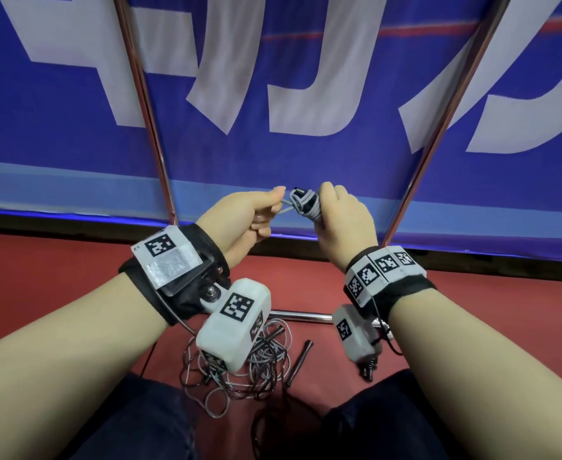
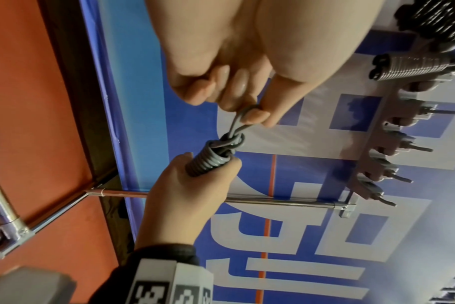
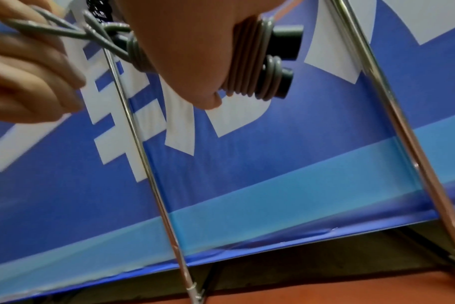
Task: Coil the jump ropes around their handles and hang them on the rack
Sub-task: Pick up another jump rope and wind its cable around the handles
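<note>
Right hand (image 1: pixel 341 224): fingers clenched round grey coiled rope (image 2: pixel 210 158), held mid-air before the rack (image 2: pixel 372 162).
Left hand (image 1: pixel 246 217): at nine o'clock, pinching the rope's end loop (image 2: pixel 238 123).
Risk: loop slips, coils unwind.
Floor: loose ropes (image 1: pixel 239 370) tangled.

The grey rope (image 2: pixel 208 160) looks like smooth, slightly glossy plastic cord, wound on dark matt plastic handles (image 3: pixel 286 43). The rack poles (image 3: pixel 148 156) are polished, shiny metal. The blue banner (image 1: pixel 306 154) behind is smooth printed sheet with faint sheen. The red floor (image 1: pixel 40 277) looks matt.
</note>
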Motion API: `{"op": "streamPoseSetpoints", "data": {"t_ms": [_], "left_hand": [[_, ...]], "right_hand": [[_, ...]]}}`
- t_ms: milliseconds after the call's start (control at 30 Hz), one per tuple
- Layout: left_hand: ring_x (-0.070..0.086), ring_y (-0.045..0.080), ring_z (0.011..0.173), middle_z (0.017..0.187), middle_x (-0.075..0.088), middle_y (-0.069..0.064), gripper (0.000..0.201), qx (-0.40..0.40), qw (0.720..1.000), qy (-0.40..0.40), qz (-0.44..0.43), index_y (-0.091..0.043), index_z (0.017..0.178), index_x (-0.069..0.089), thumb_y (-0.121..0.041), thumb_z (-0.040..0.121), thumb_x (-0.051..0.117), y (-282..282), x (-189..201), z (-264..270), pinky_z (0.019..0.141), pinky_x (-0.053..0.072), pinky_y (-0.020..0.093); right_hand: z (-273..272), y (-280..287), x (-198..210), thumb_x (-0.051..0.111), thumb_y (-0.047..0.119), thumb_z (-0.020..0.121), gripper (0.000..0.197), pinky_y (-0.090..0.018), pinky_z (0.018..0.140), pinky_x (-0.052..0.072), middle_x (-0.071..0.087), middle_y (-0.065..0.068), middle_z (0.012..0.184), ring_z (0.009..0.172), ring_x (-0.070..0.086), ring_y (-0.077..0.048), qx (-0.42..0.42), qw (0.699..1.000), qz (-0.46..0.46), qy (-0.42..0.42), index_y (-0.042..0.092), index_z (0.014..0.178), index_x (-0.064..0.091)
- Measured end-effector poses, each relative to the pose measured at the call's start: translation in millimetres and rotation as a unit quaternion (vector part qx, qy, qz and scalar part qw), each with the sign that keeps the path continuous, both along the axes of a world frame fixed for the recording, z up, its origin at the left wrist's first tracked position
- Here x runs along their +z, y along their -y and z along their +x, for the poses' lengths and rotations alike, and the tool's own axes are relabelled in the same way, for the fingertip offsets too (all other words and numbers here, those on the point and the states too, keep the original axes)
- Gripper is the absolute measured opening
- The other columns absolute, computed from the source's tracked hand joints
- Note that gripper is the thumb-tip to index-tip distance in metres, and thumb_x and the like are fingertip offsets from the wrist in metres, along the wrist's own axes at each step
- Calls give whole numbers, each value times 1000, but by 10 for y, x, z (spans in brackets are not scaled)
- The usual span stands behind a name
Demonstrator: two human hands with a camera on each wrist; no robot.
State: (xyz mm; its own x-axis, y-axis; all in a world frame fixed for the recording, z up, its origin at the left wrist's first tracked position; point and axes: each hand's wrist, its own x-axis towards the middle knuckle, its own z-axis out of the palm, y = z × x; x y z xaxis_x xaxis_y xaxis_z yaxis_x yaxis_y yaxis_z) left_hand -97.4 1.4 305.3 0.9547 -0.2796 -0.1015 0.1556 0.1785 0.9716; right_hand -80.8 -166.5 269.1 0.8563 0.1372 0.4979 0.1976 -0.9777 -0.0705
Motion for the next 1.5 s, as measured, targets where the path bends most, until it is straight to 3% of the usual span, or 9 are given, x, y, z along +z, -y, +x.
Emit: {"op": "streamPoseSetpoints", "data": {"t_ms": [100, 300, 433, 567, 767, 1067, 1233, 1400, 1500], "left_hand": [[29, 10, 54, 68, 33, 0, 32, 21, 999, 40, -14, -16, 62, 52, -17, 94, 53, -38, 30, -25, 60, 28, 24], [61, 11, 72, 84, 55, 4, 12, 16, 993, 113, 24, -10, 84, 50, -5, 95, 51, 13, -29, -13, 66, 54, 23], [63, 11, 54, 72, 59, 15, 7, 43, 981, 172, 81, -5, 85, 56, -1, 91, 57, 11, -44, 47, 58, 54, 19], [61, 10, 50, 63, 63, 9, 4, 43, 979, 174, 102, 0, 92, 63, 0, 89, 60, -48, -84, 113, 56, 54, 19], [61, 15, 51, 61, 67, 7, 18, 46, 972, 174, 154, -3, 102, 59, -5, 86, 67, -105, -136, 175, 59, 54, 24], [62, 15, 52, 69, 66, 10, 26, 54, 966, 185, 171, -7, 103, 52, -9, 84, 70, -110, -50, 192, 58, 53, 23], [63, 15, 55, 71, 68, 11, 23, 76, 959, 203, 184, -10, 98, 54, -11, 83, 71, -107, 18, 262, 58, 55, 26], [62, 7, 58, 77, 69, 8, 28, 96, 965, 191, 150, -3, 106, 58, -11, 83, 71, -136, 171, 372, 61, 50, 18], [66, 7, 71, 87, 69, 5, 15, 84, 979, 169, 82, -8, 100, 63, -7, 86, 66, -169, 358, 423, 66, 51, 17]], "right_hand": [[2, -34, -40, 63, 10, 81, 25, -36, 59, 32, 53, -14, 90, 77, 53, -37, 35, 994, 102, -33, 10, 95, 42], [-101, -166, -155, 79, 33, 75, 48, -37, 78, 45, 55, -5, 100, 89, 51, -17, 115, 914, 323, -216, 13, 102, 45], [-238, -205, -64, 78, 16, 78, 61, -21, 84, 47, 58, 3, 109, 94, 53, -6, 180, 818, 432, -336, 20, 127, 43], [-237, -179, 117, 70, 6, 69, 63, -35, 90, 51, 57, -1, 111, 91, 59, -11, 189, 713, 609, -294, 20, 128, 49], [-214, -113, 159, 64, 2, 88, 4, -26, 77, 53, 67, -8, 81, 75, 61, -15, 186, 757, 577, -243, 2, 88, 67], [-144, -104, 193, 56, 0, 92, 21, -37, 79, 50, 60, 0, 77, 80, 59, -18, 203, 705, 598, -324, 12, 76, 56], [-120, -192, 306, 57, -1, 90, 20, -35, 69, 47, 56, -8, 80, 81, 57, -24, 179, 736, 591, -278, 11, 75, 56], [-22, -328, 513, 60, 0, 88, 20, -52, 80, 53, 53, -8, 80, 85, 62, -39, 184, 774, 566, -217, 12, 73, 54], [49, -366, 786, 59, 0, 89, 18, -49, 77, 55, 51, -4, 78, 74, 60, -24, 191, 774, 572, -192, 10, 76, 53]]}}
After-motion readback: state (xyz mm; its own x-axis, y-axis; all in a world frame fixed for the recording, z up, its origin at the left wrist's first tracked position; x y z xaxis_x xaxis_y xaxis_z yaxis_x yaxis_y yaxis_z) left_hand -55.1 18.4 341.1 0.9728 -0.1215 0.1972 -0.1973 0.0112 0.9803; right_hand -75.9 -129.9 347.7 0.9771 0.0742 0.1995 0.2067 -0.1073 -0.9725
